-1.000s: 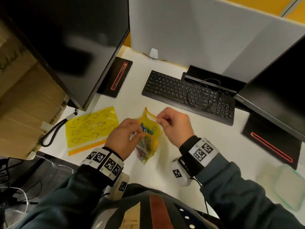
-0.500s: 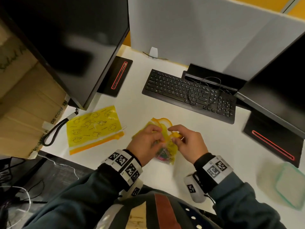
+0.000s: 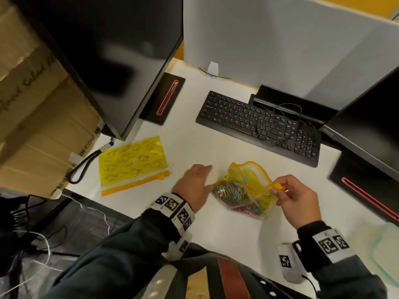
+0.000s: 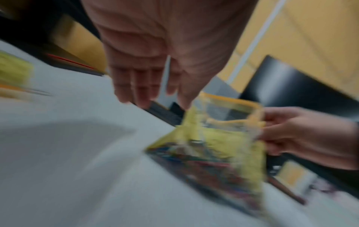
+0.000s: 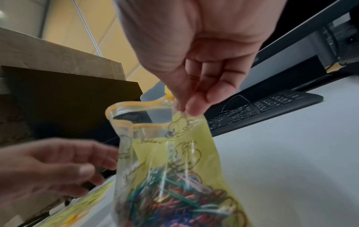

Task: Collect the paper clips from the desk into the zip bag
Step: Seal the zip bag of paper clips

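Now the zip bag (image 3: 262, 198) of paper clips (image 3: 234, 194) is held open on the worktop (image 3: 194, 147)
Its corner is pinched by the right hand (image 3: 294, 200); the left hand (image 3: 195, 186) is spread wide beside it

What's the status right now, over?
Left hand open beside zip bag. Right hand pinches its top corner. Paper clips inside, mouth open. Nothing in the way.

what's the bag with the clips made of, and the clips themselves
Zip bag: thin, soft, glossy plastic film, clear on one side and yellow on the other; it creases and shines. Paper clips: probably wire with a coloured coating; too blurred to be sure.
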Available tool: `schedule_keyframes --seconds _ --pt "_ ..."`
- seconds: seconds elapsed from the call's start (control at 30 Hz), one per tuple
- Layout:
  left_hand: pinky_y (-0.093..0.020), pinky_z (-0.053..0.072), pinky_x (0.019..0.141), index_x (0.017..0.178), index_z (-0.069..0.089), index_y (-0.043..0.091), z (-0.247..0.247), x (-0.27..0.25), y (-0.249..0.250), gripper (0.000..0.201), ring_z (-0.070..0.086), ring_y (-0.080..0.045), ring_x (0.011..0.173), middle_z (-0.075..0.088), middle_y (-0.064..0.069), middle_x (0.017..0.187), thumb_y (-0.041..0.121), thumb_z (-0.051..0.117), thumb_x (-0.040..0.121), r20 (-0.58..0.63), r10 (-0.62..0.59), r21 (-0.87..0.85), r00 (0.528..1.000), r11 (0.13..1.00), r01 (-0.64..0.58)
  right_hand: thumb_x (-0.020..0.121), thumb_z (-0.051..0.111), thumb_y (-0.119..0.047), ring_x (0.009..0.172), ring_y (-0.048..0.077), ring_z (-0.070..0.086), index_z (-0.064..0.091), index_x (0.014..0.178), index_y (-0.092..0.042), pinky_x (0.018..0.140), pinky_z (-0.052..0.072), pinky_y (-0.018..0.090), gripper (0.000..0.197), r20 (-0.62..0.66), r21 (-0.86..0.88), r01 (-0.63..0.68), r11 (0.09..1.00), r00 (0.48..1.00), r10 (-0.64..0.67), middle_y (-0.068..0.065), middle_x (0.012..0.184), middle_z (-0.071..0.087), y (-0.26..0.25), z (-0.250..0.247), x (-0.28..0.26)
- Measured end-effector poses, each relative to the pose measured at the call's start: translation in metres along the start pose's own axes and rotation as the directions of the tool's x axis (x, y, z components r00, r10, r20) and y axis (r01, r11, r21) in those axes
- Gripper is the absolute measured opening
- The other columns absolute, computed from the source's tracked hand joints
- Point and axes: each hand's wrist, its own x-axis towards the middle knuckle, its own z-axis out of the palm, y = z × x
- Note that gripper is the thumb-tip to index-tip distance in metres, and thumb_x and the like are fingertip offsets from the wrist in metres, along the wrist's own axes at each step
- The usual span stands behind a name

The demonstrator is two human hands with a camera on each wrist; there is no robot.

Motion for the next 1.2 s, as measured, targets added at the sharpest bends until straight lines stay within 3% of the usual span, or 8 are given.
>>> schedule_keyframes --seconds 0.13,0.3,0.43,0.6,0.87,1.0,1.13,1.2 --pt "-0.039 0.018 0.116 0.145 0.007 0.009 -0.004 0.014 -0.038 0.064 0.012 -0.03 0.142 0.004 -0.014 0.155 0.031 0.04 0.095 0.007 -0.332 0.348 0.943 0.885 0.309 0.08 0.065 -0.001 0.057 0.026 0.056 0.059 0.071 -0.036 0.066 0.052 0.042 0.037 0.053 0.039 0.028 0.999 0.998 -0.03 0.001 0.066 0.063 -0.004 0.012 -0.001" --pt "-0.041 0.014 0.117 0.143 -0.006 0.002 0.007 0.013 -0.053 0.066 -0.002 -0.031 0.144 -0.01 -0.016 0.155 0.029 0.031 0.097 0.03 -0.402 0.401 0.915 0.843 0.358 0.081 0.065 -0.002 0.055 0.025 0.057 0.059 0.072 -0.035 0.064 0.052 0.04 0.035 0.091 0.057 0.061 0.997 0.994 -0.066 -0.007 0.075 0.065 -0.014 0.022 -0.001" --pt "-0.045 0.02 0.114 0.144 0.007 0.007 0.013 0.015 -0.04 0.06 0.007 -0.033 0.142 0.001 -0.013 0.156 0.017 0.038 0.093 0.036 -0.278 0.44 0.96 0.867 0.234 0.081 0.066 -0.002 0.052 0.017 0.056 0.06 0.071 -0.037 0.061 0.051 0.034 0.037 0.094 0.056 0.068 0.996 0.993 -0.073 -0.01 0.074 0.065 -0.015 0.022 0.001" --pt "-0.042 0.035 0.096 0.128 0.043 0.01 0.012 0.022 -0.018 0.041 0.041 -0.033 0.12 0.043 -0.014 0.132 0.007 0.041 0.086 0.088 -0.065 0.54 0.994 0.842 0.008 0.08 0.064 0.004 0.051 0.011 0.055 0.06 0.068 -0.041 0.051 0.047 0.013 0.047 0.068 0.117 0.055 0.992 0.996 -0.063 -0.018 0.065 0.065 -0.011 0.019 0.002" --pt "-0.04 0.04 0.091 0.118 0.044 0.012 0.015 0.049 -0.012 0.036 0.055 -0.029 0.11 0.058 -0.01 0.118 0.003 0.048 0.083 0.009 -0.142 0.406 0.99 0.905 0.126 0.08 0.064 0.006 0.05 0.01 0.055 0.061 0.068 -0.039 0.049 0.047 0.01 0.046 0.052 0.169 0.039 0.985 0.998 -0.048 -0.015 0.066 0.066 -0.002 0.012 -0.001" --pt "-0.04 0.04 0.088 0.115 0.048 0.014 0.004 0.049 -0.012 0.027 0.055 -0.03 0.107 0.058 -0.009 0.117 0.01 0.043 0.089 -0.076 -0.104 0.271 0.992 0.955 0.121 0.08 0.065 0.005 0.048 0.009 0.054 0.061 0.069 -0.037 0.051 0.048 0.015 0.043 0.057 0.152 0.035 0.988 0.997 -0.044 0.0 0.064 0.064 -0.002 0.01 0.001" --pt "-0.04 0.045 0.081 0.098 0.059 0.013 -0.031 0.037 0.019 0.017 0.057 -0.029 0.09 0.064 -0.007 0.097 0.014 0.047 0.087 -0.459 0.175 -0.115 0.871 0.961 -0.253 0.081 0.064 0.006 0.046 0.009 0.053 0.058 0.069 -0.032 0.05 0.047 0.015 0.04 0.035 0.16 0.028 0.987 0.999 -0.034 0.002 0.068 0.064 -0.004 0.012 0.002" --pt "-0.035 0.042 0.079 0.096 0.061 0.015 -0.041 0.03 0.042 0.016 0.055 -0.024 0.087 0.066 -0.002 0.093 0.015 0.049 0.085 -0.483 0.29 -0.125 0.826 0.911 -0.392 0.081 0.064 0.005 0.046 0.009 0.053 0.058 0.069 -0.032 0.05 0.046 0.016 0.039 0.022 0.154 0.029 0.988 0.999 -0.033 -0.003 0.066 0.064 -0.004 0.014 0.004"
